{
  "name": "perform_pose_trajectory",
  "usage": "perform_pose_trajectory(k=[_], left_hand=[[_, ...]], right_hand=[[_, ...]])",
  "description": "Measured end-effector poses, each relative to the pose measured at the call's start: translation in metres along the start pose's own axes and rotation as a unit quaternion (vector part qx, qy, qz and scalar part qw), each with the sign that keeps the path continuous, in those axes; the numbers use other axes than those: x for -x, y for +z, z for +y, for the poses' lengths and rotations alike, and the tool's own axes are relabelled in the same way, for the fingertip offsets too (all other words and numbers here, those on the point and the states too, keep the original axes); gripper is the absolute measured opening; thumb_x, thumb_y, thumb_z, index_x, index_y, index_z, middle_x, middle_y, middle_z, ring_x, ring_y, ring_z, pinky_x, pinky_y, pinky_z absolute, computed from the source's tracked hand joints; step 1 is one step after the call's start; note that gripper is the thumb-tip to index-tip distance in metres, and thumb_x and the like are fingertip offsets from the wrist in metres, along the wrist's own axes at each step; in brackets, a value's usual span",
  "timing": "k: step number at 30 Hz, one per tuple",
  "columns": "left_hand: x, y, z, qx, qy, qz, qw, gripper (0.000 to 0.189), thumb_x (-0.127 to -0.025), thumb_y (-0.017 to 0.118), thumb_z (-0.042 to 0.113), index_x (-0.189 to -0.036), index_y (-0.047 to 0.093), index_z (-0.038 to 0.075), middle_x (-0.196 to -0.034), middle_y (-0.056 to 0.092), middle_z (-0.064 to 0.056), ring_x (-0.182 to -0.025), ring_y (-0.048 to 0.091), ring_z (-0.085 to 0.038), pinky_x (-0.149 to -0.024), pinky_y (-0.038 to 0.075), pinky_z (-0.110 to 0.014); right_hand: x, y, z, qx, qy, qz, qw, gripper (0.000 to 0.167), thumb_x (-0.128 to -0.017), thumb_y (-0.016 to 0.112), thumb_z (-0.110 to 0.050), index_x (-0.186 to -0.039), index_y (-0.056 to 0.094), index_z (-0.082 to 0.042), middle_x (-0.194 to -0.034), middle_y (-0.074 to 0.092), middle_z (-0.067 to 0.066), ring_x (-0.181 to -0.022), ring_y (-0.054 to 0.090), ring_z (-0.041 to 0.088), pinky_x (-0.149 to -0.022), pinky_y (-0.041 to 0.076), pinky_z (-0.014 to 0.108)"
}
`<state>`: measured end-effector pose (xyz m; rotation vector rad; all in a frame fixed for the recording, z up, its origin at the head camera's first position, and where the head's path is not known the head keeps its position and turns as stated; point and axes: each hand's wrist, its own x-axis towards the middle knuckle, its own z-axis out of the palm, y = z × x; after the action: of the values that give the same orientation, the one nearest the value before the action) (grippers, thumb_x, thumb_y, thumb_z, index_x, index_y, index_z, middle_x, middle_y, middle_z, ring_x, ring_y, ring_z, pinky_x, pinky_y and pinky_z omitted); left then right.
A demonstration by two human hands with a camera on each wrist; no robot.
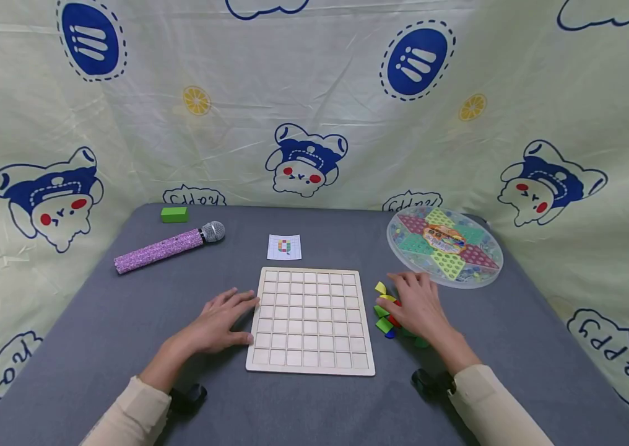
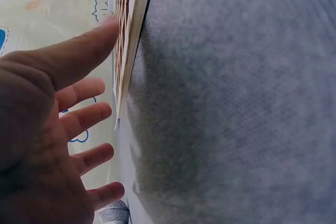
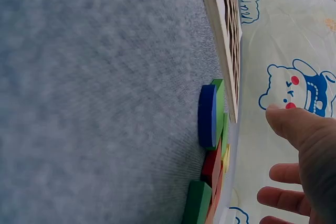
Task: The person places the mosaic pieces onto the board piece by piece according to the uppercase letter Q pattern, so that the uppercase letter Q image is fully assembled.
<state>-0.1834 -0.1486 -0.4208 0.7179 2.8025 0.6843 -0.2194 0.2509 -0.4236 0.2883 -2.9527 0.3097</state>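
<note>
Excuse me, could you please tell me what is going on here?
A person's open left hand is at the left edge of a pale wooden square-grid board. Their right hand is over small red, yellow, green and blue blocks beside the board's right edge. A small white card with a coloured pattern lies beyond it.

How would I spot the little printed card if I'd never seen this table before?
On the grey-covered table, find the pale wooden grid board near the middle. Just beyond its far edge lies a small white card. Unlike the board's plain squares, it bears a tiny multicoloured print, and it looks flat and papery beside the purple glittery microphone to its left.
</note>
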Motion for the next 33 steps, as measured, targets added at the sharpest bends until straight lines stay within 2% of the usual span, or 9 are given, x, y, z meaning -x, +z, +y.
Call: perform_pose_trajectory(k=[7,14,23,33], left_hand=[[-0.004,0.002,-0.003,0.016,-0.003,-0.023,0.9996,0.069,-0.085,0.068,0.036,-0.144,0.040,0.014,-0.154,0.032,-0.009,-0.143,0.017,-0.042,-0.106,0.018,-0.069],[-0.006,0.003,-0.005,0.019,-0.005,-0.041,0.9990,0.068,-0.085,0.068,0.035,-0.143,0.041,0.011,-0.155,0.030,-0.008,-0.144,0.016,-0.042,-0.105,0.017,-0.070],[-0.006,0.004,-0.005,0.018,-0.009,-0.046,0.9988,0.070,-0.085,0.068,0.036,-0.144,0.040,0.011,-0.155,0.030,-0.007,-0.144,0.017,-0.041,-0.107,0.015,-0.068],[-0.006,0.004,-0.003,0.023,-0.013,-0.052,0.9983,0.070,-0.086,0.067,0.036,-0.145,0.038,0.011,-0.156,0.029,-0.007,-0.144,0.017,-0.041,-0.108,0.014,-0.067]], right_hand=[[-0.006,0.003,-0.001,0.000,0.005,-0.012,0.9999,0.063,-0.085,0.066,-0.046,-0.131,0.053,-0.006,-0.125,0.051,0.020,-0.119,0.035,0.043,-0.099,0.026,0.060],[-0.012,0.007,-0.001,0.019,0.020,-0.030,0.9992,0.060,-0.085,0.066,-0.046,-0.127,0.057,-0.005,-0.121,0.052,0.020,-0.114,0.037,0.041,-0.097,0.028,0.059],[-0.022,0.007,0.000,0.033,0.039,-0.064,0.9967,0.057,-0.086,0.064,-0.048,-0.125,0.059,-0.005,-0.120,0.053,0.020,-0.114,0.038,0.042,-0.095,0.030,0.059],[-0.023,0.009,0.001,0.034,0.024,-0.066,0.9969,0.053,-0.087,0.063,-0.046,-0.119,0.063,-0.003,-0.116,0.055,0.020,-0.111,0.039,0.043,-0.092,0.031,0.058]])
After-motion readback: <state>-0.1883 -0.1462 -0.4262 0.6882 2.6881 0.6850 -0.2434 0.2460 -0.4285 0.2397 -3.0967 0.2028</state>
